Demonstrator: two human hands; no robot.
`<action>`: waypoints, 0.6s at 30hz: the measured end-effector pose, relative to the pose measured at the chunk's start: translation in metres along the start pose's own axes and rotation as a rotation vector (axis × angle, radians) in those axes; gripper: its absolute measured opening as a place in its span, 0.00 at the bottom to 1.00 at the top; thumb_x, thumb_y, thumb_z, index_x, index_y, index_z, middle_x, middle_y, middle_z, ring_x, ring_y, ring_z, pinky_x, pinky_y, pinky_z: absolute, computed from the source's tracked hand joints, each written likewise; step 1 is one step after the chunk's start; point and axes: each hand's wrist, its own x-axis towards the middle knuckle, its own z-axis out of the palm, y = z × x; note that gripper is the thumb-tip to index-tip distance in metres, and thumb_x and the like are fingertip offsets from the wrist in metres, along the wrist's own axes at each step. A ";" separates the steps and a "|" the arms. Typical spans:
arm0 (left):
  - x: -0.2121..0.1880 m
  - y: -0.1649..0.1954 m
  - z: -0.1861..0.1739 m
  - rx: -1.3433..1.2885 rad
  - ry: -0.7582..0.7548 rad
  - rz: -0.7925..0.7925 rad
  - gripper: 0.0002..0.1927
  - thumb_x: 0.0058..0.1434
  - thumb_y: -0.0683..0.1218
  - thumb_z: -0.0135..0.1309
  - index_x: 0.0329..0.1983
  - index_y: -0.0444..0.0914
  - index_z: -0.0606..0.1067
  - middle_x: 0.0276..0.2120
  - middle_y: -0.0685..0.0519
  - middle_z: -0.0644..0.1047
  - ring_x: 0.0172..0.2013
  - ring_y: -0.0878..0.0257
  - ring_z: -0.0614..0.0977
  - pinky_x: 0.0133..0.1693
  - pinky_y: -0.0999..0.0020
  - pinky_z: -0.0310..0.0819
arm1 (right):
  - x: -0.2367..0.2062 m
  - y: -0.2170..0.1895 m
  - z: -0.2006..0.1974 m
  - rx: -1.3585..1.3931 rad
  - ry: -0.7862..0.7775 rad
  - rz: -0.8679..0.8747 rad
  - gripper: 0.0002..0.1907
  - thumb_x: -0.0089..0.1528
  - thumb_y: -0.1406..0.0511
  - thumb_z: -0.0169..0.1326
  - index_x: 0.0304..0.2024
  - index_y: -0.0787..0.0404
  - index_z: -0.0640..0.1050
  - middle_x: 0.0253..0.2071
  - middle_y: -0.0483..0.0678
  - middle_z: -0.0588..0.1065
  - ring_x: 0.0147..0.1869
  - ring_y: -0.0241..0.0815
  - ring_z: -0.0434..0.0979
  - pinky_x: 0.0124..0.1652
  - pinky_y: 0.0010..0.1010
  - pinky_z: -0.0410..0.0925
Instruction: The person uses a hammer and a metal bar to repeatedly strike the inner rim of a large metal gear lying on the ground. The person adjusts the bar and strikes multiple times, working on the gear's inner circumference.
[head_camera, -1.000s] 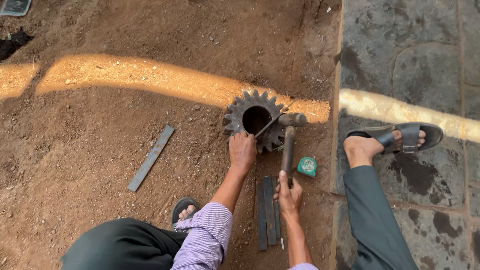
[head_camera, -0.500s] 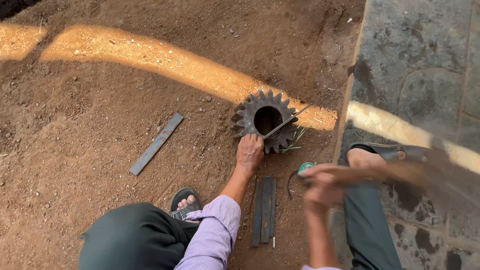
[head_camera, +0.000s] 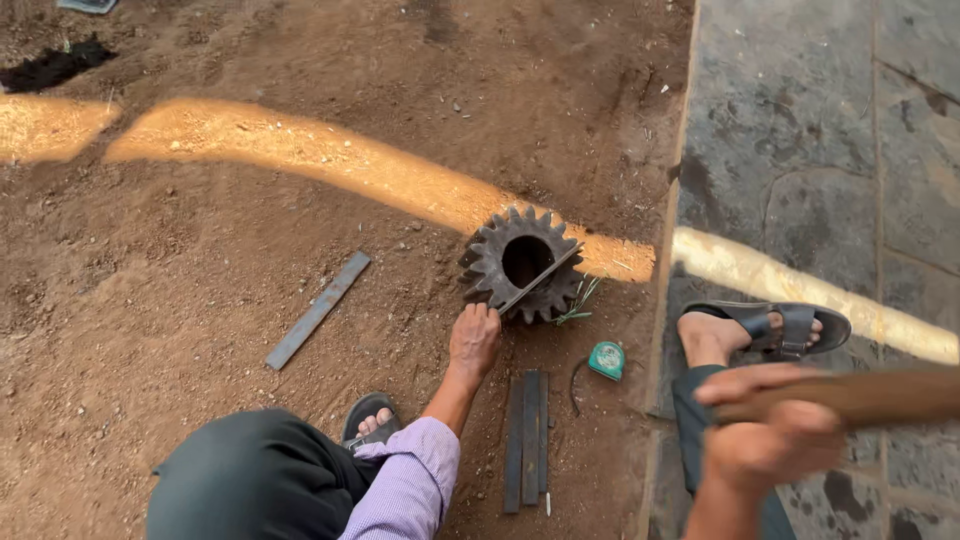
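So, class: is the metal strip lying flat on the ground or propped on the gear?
Propped: the strip rests slanted across the gear, steadied by the left hand.

The gear (head_camera: 522, 264) was dark grey-brown. The tape measure (head_camera: 606, 360) was teal. The sleeve (head_camera: 408, 487) was lilac with fine stripes. The soil (head_camera: 200, 250) was reddish-brown, crossed by 1 orange sunlit band.

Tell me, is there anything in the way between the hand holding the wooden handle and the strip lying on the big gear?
Nothing visible blocks it. The right hand grips a wooden handle, raised off to the right. Below the path lie bare dirt and a green tape measure. The left hand holds the metal strip across the gear.
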 end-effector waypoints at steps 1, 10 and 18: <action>-0.001 0.000 0.000 -0.021 0.008 0.003 0.05 0.53 0.33 0.53 0.33 0.32 0.74 0.32 0.44 0.74 0.37 0.53 0.76 0.40 0.59 0.75 | 0.026 -0.002 -0.010 0.075 0.051 -0.056 0.32 0.73 0.40 0.45 0.41 0.64 0.65 0.25 0.52 0.66 0.23 0.45 0.70 0.28 0.34 0.69; 0.000 0.003 -0.007 0.047 -0.033 0.015 0.04 0.56 0.33 0.53 0.33 0.32 0.75 0.31 0.45 0.74 0.35 0.56 0.76 0.39 0.61 0.76 | -0.099 0.112 0.068 -0.719 -0.660 0.777 0.29 0.66 0.41 0.45 0.34 0.60 0.71 0.18 0.45 0.65 0.16 0.41 0.66 0.19 0.35 0.66; -0.018 0.007 -0.010 -0.094 0.157 0.016 0.05 0.49 0.38 0.58 0.29 0.35 0.76 0.32 0.44 0.75 0.39 0.49 0.77 0.40 0.57 0.75 | -0.111 0.084 0.013 -0.095 -0.153 0.789 0.26 0.67 0.46 0.50 0.33 0.62 0.70 0.18 0.45 0.67 0.16 0.36 0.67 0.16 0.29 0.65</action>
